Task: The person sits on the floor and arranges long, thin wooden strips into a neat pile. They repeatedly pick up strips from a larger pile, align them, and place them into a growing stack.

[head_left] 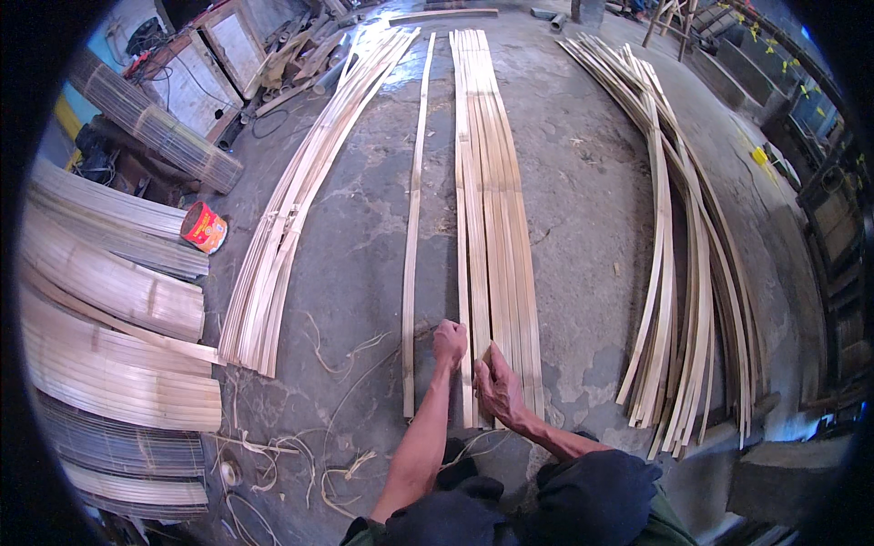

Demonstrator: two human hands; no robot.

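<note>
A long flat bundle of pale bamboo strips [505, 227] lies lengthwise on the floor in front of me. At its near left part, my left hand [449, 345] is closed in a fist against the outer strip [463, 227]; whatever its fingers hold is hidden. Just to the right and nearer, my right hand [500, 387] rests over the bundle, thumb and forefinger on either side of a bamboo strip. Dark narrow gaps show between the strips beside my hands. One single strip [415, 246] lies apart, left of the bundle.
Loose strip bundles lie at left [296, 200] and right [696, 246]. Rolled slat mats [118, 350] are stacked at far left, beside a red tub [205, 227]. Thin fibre scraps [341, 469] and a tape roll [229, 473] lie on the concrete floor [583, 209]. My knees [596, 500] are close below.
</note>
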